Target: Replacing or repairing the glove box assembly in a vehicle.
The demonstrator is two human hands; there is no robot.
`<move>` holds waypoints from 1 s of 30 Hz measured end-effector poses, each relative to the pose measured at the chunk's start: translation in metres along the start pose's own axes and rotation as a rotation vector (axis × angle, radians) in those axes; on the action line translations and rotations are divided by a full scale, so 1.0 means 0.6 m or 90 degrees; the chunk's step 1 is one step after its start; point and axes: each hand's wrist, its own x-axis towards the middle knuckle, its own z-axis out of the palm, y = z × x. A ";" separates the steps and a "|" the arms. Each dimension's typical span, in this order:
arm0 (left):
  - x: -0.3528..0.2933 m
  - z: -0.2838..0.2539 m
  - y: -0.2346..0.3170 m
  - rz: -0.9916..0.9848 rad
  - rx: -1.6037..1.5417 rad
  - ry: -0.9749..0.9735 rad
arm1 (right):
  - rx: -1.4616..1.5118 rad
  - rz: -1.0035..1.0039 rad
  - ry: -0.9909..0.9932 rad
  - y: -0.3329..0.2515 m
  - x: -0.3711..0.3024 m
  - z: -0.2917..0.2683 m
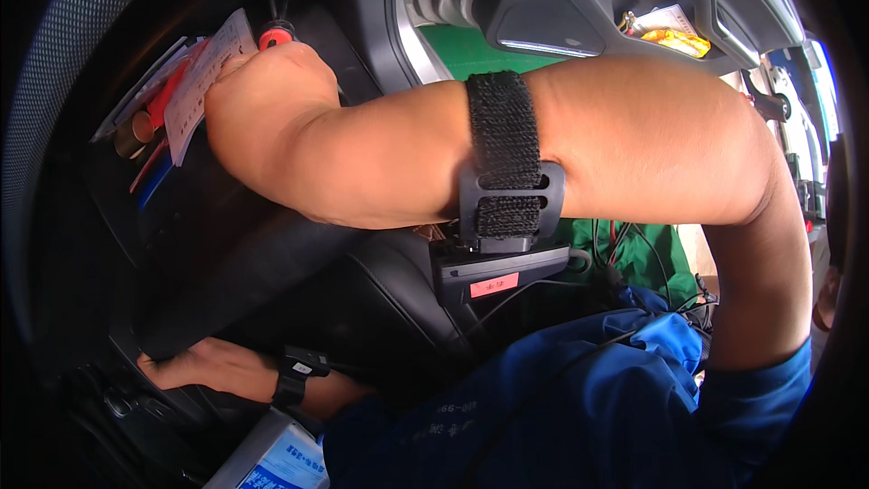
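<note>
Inside a vehicle, my right arm crosses the upper view. My right hand [281, 81] is closed around a tool with a red and black handle [276, 37], whose far end goes into shadow, so its kind is unclear. Printed paper sheets [210, 77] stand just beside that hand, with red and blue items and a brass-coloured cylinder [136, 131] near them. Lower left, my left hand [186, 367] lies at the lower edge of a black interior panel [244, 263]. Its fingertips are hidden behind that edge.
An open door [561, 18] at the top holds papers and a yellow packet [677, 42] in its pocket. A black box [498, 272] with a pink label and cables sits below my right forearm. A blue and white pack [290, 462] stands at the bottom edge.
</note>
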 end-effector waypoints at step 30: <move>0.019 0.012 -0.058 -0.249 -0.330 0.080 | 1.087 0.219 -0.166 0.171 -0.107 -0.004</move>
